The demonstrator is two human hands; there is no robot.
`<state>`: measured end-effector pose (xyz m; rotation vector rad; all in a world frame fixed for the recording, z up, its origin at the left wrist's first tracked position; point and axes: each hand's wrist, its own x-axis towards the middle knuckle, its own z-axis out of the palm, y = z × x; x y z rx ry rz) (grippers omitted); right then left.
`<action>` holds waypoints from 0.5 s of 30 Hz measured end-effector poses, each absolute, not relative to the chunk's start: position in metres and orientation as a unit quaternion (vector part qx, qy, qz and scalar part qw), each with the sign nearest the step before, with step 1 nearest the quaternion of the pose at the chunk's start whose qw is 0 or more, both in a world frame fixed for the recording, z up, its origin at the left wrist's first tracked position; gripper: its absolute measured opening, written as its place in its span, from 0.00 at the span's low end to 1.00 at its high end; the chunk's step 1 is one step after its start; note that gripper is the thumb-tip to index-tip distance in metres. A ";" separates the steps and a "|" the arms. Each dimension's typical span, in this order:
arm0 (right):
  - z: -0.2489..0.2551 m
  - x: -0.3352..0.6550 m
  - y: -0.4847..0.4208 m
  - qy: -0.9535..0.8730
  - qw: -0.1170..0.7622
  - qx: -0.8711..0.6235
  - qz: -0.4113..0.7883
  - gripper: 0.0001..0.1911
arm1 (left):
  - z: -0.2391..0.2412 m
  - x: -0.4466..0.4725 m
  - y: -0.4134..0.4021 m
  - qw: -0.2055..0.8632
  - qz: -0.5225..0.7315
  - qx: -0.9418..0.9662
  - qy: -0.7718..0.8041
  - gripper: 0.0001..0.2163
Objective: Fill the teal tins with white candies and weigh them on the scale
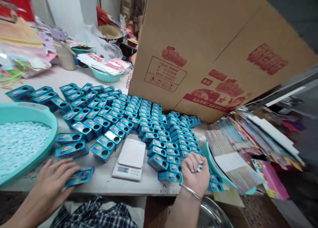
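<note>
My left hand (56,176) grips a small blue tin (79,177) by its left end, close to the table's front edge. The tin is slightly blurred and has a round dark window on top. My right hand (195,171), a metal bangle at its wrist, is curled closed with the palm up. A few small pale candies (199,168) show between its fingers. Between my hands lies a white digital scale (131,155), its pan bare. Rows of similar blue tins (114,117) stand behind and beside the scale, some under my right hand.
At left is a turquoise basin (53,122) of small pale pieces. A large cardboard box (198,39) rises behind the tins. On the right, printed sheets (231,161) lie over another basin. A metal bowl (213,214) sits below the table edge.
</note>
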<state>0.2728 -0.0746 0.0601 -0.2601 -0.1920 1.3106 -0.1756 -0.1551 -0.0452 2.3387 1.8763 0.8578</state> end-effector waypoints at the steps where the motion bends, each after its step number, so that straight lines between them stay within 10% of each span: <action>1: 0.061 0.271 -0.074 -0.091 0.780 -0.118 0.607 0.11 | -0.040 -0.170 -0.154 0.023 0.298 0.757 0.581 0.15; 15: 0.052 0.285 -0.088 -0.094 0.797 -0.155 0.576 0.10 | -0.003 -0.010 -0.036 0.063 0.240 0.839 0.484 0.15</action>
